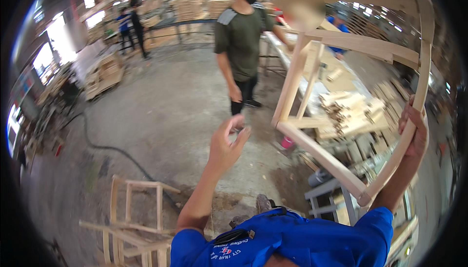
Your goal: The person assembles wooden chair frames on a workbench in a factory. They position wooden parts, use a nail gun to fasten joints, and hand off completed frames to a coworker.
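My right hand (415, 126) grips a pale wooden chair frame (324, 152) by one of its long rails, holding it up at the right. The frame is tilted, with a curved piece at its top and several bars joining its legs. My left hand (230, 138) is raised in front of me, holding nothing, with the fingers bent and the thumb apart. It stays clear of the chair frame, left of the frame's lower corner.
A person in a dark green shirt (246, 40) stands ahead beside a workbench stacked with wooden pieces (348, 108). More chair frames (139, 228) stand on the floor at lower left. A dark hose (117, 149) crosses the floor. Two people stand far left.
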`<state>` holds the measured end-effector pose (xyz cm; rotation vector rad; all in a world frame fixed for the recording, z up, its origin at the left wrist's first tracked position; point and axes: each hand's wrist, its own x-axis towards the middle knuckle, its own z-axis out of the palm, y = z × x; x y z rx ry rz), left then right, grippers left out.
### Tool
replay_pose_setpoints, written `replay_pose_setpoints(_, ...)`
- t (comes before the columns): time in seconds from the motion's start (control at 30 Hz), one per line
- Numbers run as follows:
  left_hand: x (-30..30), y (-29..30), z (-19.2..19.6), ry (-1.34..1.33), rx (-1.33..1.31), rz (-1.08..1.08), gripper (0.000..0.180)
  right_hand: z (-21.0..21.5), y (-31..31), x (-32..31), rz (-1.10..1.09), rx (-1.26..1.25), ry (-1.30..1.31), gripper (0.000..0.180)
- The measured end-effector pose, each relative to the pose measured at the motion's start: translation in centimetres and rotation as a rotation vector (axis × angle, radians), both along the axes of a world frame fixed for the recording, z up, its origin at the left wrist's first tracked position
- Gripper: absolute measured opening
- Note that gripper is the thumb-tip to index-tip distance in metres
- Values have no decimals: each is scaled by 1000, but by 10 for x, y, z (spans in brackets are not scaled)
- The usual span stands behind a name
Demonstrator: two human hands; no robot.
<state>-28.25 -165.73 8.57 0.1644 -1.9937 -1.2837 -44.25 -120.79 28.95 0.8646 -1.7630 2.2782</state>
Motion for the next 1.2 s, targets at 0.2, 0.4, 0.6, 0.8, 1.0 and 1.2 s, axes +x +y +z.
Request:
replay_pose_setpoints(0.2,-133,119,-32,-160,237,-696,60,19,110,132,-33,32,-159,46)
replay_pose_setpoints(0.4,-125,274,-51,-408,825,-1164,42,0,203,213,-353,18,-273,59)
replay_pose_setpoints(0.6,-126,374,-9,-290,653,-1167,52,-17,334,228,-409,-44,-245,49)
replay_pose_setpoints(0.8,-122,510,57,-246,520,-1148,51,-47,464,254,-645,-147,-199,40)
replay_pose_setpoints(1.0,-144,605,76,-173,357,-1236,52,-73,534,278,-833,-236,-151,37)
replay_pose_setpoints(1.2,-161,672,98,-167,259,-1369,56,-79,590,296,-902,-180,-107,41)
